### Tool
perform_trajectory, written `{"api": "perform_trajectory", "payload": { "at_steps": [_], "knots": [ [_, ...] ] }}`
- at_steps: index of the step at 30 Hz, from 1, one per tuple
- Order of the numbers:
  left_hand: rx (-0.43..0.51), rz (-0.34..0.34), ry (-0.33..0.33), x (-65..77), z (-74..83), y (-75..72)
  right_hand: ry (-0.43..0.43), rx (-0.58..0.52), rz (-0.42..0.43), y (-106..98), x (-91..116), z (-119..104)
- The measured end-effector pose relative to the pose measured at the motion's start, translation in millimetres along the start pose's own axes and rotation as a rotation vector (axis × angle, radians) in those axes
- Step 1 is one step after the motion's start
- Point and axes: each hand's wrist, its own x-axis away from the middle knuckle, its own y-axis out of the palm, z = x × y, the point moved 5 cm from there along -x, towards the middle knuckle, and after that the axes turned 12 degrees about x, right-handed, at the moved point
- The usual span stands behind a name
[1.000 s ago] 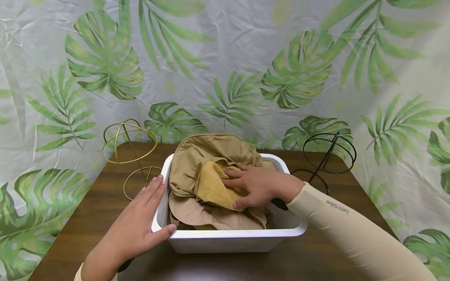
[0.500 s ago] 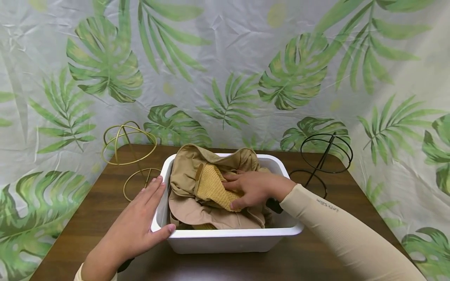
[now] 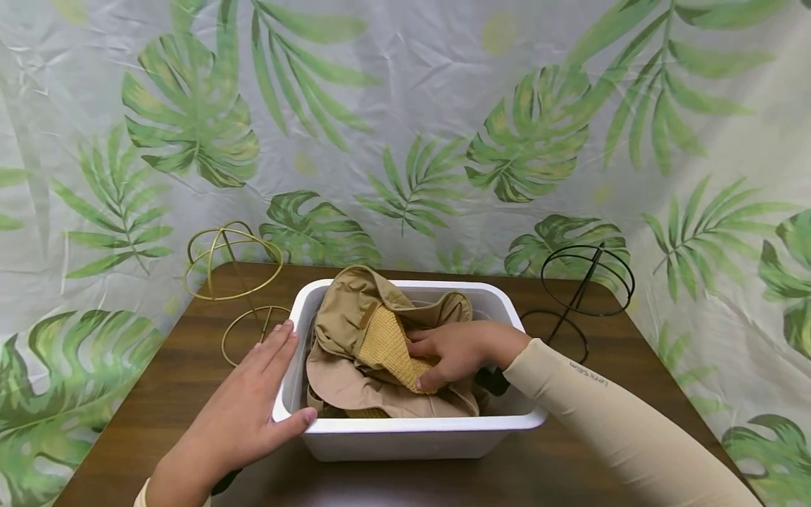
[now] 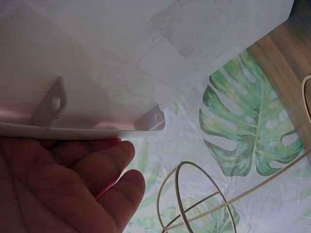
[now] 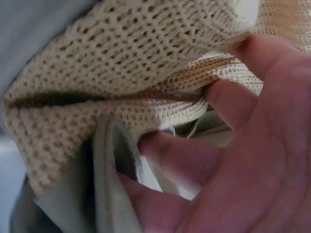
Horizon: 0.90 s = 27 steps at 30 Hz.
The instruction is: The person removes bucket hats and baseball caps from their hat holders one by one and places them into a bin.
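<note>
A white plastic tub [image 3: 418, 424] stands before me, holding crumpled fabric hats. My left hand [image 3: 243, 401] rests against its front left corner, thumb on the front rim and straight fingers along the left side. Inside, my right hand [image 3: 459, 354] grips the folds of a yellow knit hat [image 3: 385, 343], thumb on the near edge. In the right wrist view the thumb and index finger bear on the knit, and the other fingers reach in beside a fabric edge [image 5: 104, 170]. A khaki hat [image 3: 338, 317] lies behind the knit; a pinkish-beige hat [image 3: 355, 386] lies in front.
A gold wire stand [image 3: 236, 278] is left of the tub and a black wire stand [image 3: 586, 289] right of it, on the dark wooden table [image 3: 171, 394]. A leaf-print curtain [image 3: 405, 105] hangs behind.
My right hand has worked lower into the hats and its fingers have bent into the knit. The khaki hat's raised back has sagged and drawn inward. My left hand stays put.
</note>
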Motion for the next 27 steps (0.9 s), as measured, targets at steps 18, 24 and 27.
{"api": "perform_trajectory", "payload": {
  "at_steps": [18, 24, 27],
  "knots": [
    [0.003, 0.004, -0.004, 0.0, 0.5, 3.7, -0.103, 0.115, 0.508, -70, 75, -10],
    [0.007, 0.01, 0.004, -0.5, -0.7, 1.9, -0.183, 0.163, 0.574, -97, 42, 5],
    [0.004, 0.022, 0.016, -0.9, -1.2, -0.3, -0.18, 0.184, 0.549, -107, 25, 13]
  ]
}}
